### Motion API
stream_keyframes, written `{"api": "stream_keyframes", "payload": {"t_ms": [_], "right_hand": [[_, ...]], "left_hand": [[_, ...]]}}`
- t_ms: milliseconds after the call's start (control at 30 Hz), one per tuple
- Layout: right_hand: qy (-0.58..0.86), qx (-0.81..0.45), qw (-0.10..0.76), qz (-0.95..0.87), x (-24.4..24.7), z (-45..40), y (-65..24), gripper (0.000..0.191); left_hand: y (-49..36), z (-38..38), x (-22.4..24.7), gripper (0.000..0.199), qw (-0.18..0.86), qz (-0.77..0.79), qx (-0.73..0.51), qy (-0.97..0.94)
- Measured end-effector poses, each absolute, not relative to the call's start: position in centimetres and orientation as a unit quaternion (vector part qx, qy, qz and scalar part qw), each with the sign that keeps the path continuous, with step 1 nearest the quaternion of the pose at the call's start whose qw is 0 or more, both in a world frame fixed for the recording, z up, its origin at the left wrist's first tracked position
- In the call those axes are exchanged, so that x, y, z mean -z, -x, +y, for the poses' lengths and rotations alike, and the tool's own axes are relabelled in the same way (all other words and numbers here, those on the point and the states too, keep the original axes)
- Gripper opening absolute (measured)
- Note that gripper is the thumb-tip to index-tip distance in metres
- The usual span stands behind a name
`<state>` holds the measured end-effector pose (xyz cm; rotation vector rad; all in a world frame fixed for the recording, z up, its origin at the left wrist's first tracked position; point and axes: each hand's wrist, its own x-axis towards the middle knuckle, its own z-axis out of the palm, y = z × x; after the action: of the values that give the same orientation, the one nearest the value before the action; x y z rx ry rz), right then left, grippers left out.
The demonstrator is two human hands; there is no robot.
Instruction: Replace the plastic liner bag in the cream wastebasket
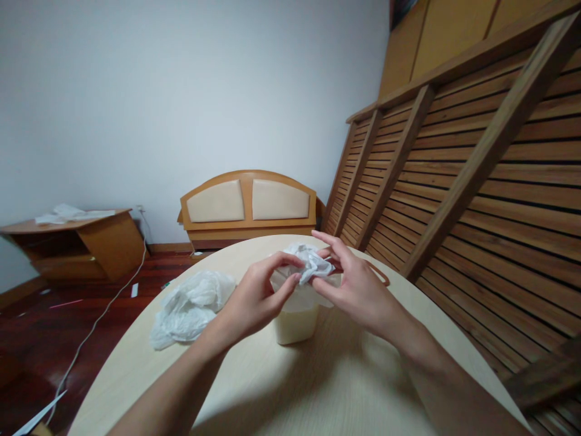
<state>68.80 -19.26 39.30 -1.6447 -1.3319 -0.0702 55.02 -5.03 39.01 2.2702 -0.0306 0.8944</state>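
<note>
A crumpled white plastic bag [313, 263] is held between my two hands, above a cream container [295, 324] on the round table [363, 393]. The thumb and index finger of my left hand [267, 287] pinch its left side. My right hand [351, 281] grips it from the right between thumb and fingers, with the index finger raised. A translucent liner hangs over the container's rim, and my hands partly hide that rim. Left of my left forearm lies a larger heap of white plastic bags [195, 309].
A brown curved strip [380, 274] lies on the table beyond my right hand. Behind the table is a wooden headboard [247, 206]. Slatted wooden panels [454, 200] lean at the right. At the left, a low cabinet [86, 242] holds papers, and a cable [104, 312] crosses the floor.
</note>
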Motion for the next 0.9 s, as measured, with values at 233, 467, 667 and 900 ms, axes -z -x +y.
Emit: {"api": "stream_keyframes", "payload": {"t_ms": [233, 467, 667, 900], "right_hand": [[0.691, 0.044, 0.445, -0.568, -39.8, -19.4, -69.1, 0.02], [0.729, 0.079, 0.53, -0.427, -39.2, -18.9, -71.8, 0.015], [0.636, 0.083, 0.695, -0.323, -38.4, -18.5, -75.9, 0.024], [0.578, 0.055, 0.78, -0.234, -37.3, -18.4, -79.2, 0.028]], "left_hand": [[-55.4, -4.9, -38.1, 0.02, 0.373, -0.079, -0.33, -0.863], [-55.5, -3.9, -37.4, 0.066, 0.24, -0.013, -0.334, -0.911], [-56.4, -2.8, -36.1, 0.074, 0.21, 0.046, -0.274, -0.938], [-56.6, -2.9, -36.3, 0.059, 0.152, 0.052, -0.189, -0.969]]}}
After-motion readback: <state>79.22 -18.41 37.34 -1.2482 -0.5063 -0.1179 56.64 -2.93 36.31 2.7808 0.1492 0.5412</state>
